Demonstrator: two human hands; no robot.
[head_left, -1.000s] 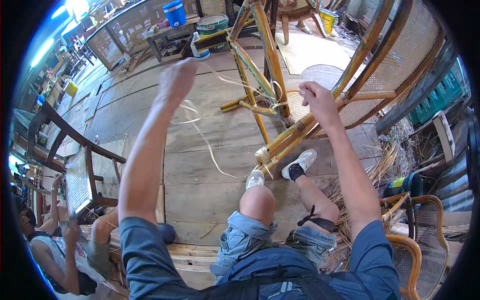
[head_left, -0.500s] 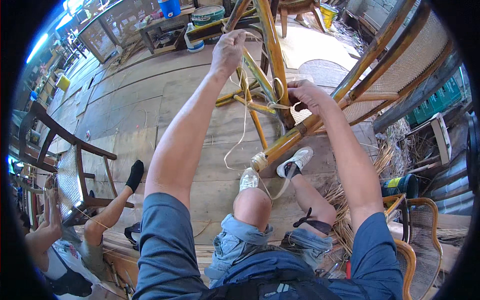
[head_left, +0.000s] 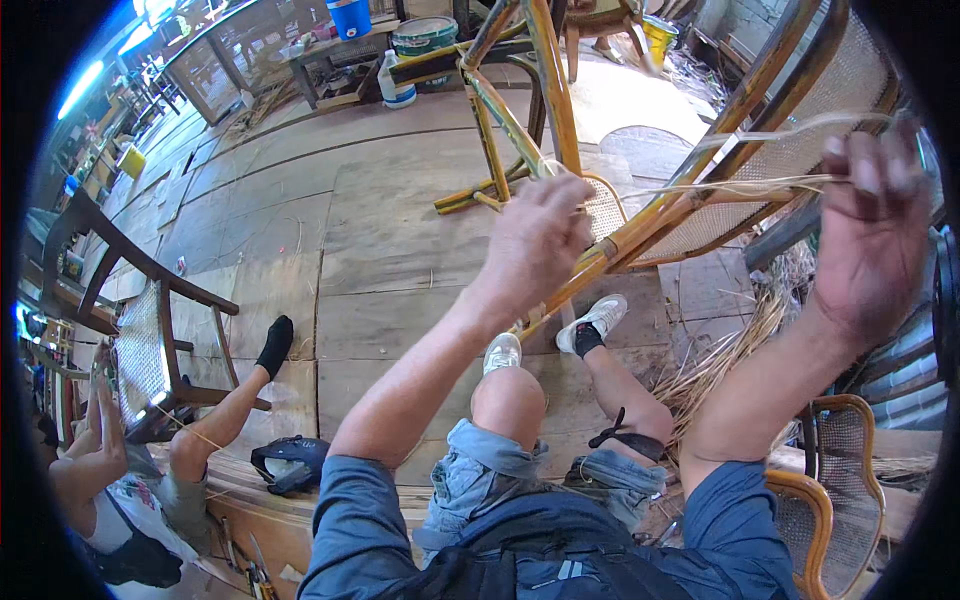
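A tilted chair frame of brown-yellow bamboo-like poles (head_left: 556, 90), with woven cane panels (head_left: 820, 140), stands before me. My left hand (head_left: 535, 245) is closed at the joint where a slanting brace meets a pole; its fingertips and what they grip are hidden. A pale rattan strip (head_left: 740, 186) stretches from that joint to the right. At its far end my right hand (head_left: 875, 235), raised and slightly blurred, is closed on the strip. A loose length of the strip loops above it.
At left, another person (head_left: 95, 440) handles a dark cane-seat chair (head_left: 140, 330). Loose rattan strips (head_left: 720, 350) lie by my right leg, near a cane-panelled frame (head_left: 850, 460). A white bottle (head_left: 395, 82) and green bucket (head_left: 422, 38) stand at the back.
My right hand has swung right and outward, drawing the strip taut. My left hand has come down from the upper poles to the joint.
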